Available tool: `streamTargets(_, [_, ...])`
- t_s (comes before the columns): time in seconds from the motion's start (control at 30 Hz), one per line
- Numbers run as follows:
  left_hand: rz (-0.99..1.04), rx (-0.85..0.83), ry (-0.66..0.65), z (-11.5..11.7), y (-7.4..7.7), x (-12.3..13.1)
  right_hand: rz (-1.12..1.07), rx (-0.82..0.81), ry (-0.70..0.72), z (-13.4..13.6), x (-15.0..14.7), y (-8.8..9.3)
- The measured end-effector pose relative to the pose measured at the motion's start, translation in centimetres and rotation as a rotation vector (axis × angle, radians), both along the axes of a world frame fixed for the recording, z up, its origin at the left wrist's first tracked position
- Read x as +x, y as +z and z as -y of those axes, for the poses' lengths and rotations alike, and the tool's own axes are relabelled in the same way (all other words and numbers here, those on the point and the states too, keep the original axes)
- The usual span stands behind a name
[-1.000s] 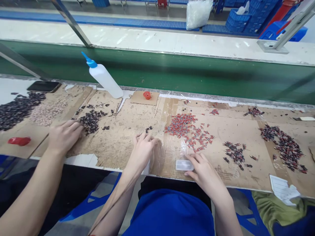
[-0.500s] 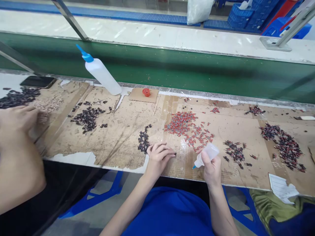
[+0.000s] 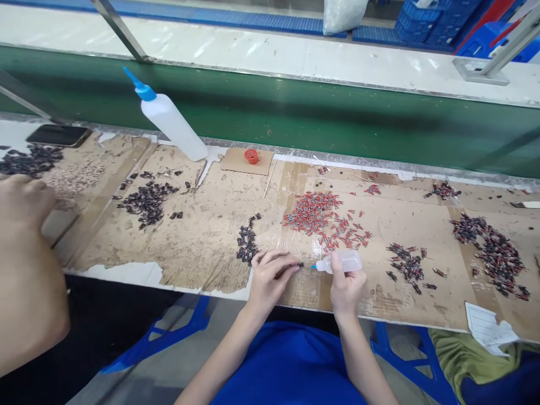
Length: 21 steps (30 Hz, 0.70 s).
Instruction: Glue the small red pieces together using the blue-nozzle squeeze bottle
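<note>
Left hand (image 3: 272,275): low over the counter (image 3: 215,236); grip pinched on a small black piece (image 3: 301,264), held at the fingertips.
Right hand (image 3: 348,287): grip clenched round a small translucent bottle (image 3: 348,261); bottle lies nearly level, blue tip (image 3: 313,266) pointing left at the black piece — near it, small gap visible.
Black piece: between the two hands, at the left fingertips; too small for detail.
Black pile (image 3: 247,243): just beside the left hand, on its far left side; loose, narrow strip of pieces.
Red pile (image 3: 313,212): beyond the hands, on the cardboard; dense on the left, scattered on the right.
Black-and-red pieces: small cluster (image 3: 407,263) right of the right hand; larger heap (image 3: 500,256) farther right.
Back of counter: big white bottle (image 3: 175,128) with blue nozzle, tilted left; red cap (image 3: 251,156) on a cardboard square (image 3: 234,163); thin stick (image 3: 270,179) just beside the square.
Left side: another black heap (image 3: 147,203), well apart from the left hand; co-worker's hand (image 3: 25,202) at the left edge, beside pale pieces (image 3: 71,183) — cannot tell what its grip does; phone (image 3: 59,135) behind.
</note>
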<state>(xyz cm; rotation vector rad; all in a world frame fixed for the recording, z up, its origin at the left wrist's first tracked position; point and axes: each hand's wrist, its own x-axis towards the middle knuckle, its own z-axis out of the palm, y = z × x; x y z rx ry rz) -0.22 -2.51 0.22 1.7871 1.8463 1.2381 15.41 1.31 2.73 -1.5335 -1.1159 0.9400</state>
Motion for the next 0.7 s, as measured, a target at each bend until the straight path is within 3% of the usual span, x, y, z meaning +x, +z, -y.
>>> streamTargets(0.17, [-0.022,-0.003,-0.014,-0.08,0.07,-0.02,-0.01,-0.01,0.074,-0.18,-0.19,0.08])
streamTargets(0.7, [-0.048,-0.026,-0.007,0.01,0.16,0.15,0.12,0.022,0.069,-0.51,-0.85,0.08])
